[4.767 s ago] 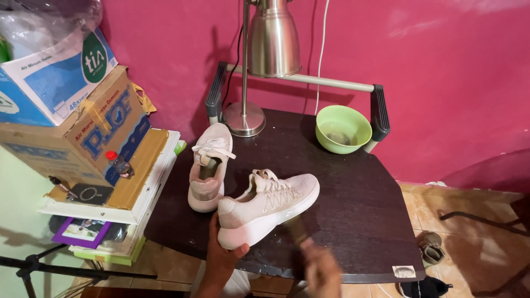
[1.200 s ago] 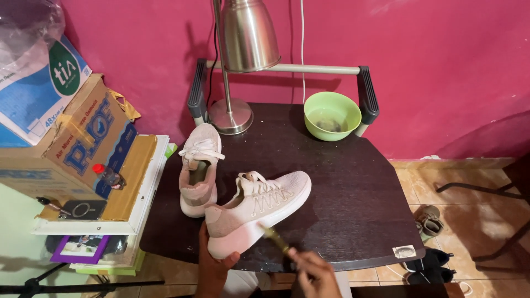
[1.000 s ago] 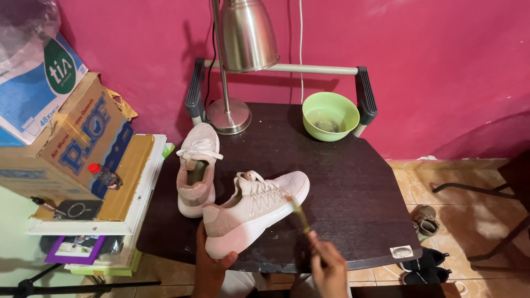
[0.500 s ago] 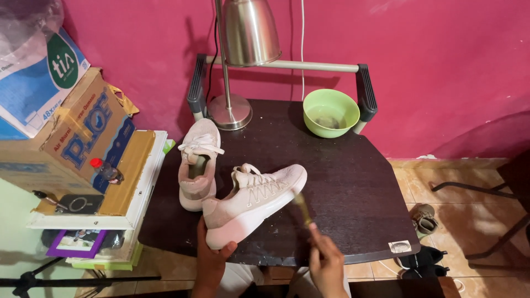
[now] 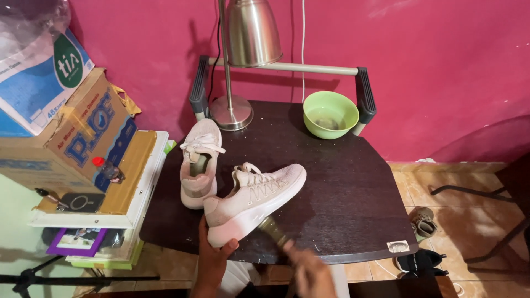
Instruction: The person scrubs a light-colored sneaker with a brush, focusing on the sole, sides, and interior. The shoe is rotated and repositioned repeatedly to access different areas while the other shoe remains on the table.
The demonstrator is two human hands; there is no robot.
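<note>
A pale pink sneaker [image 5: 255, 198] lies on its side on the dark table [image 5: 342, 193], toe pointing right. My left hand [image 5: 212, 259] grips its heel from below. My right hand [image 5: 309, 270], blurred with motion, holds a small brush [image 5: 273, 230] whose head touches the sole's edge near the middle of the shoe. The second pink sneaker [image 5: 197, 163] stands upright just behind and to the left, toe pointing away from me.
A green bowl [image 5: 330, 115] with cloudy liquid sits at the table's back right. A metal lamp [image 5: 237, 60] stands at the back. Cardboard boxes [image 5: 72, 138] are stacked on a shelf to the left. Shoes [image 5: 422, 221] lie on the tiled floor at right.
My right hand with the brush has been moving back and forth along the sneaker's sole; it now sits lower and further left than half a second ago. My left hand keeps holding the heel.
</note>
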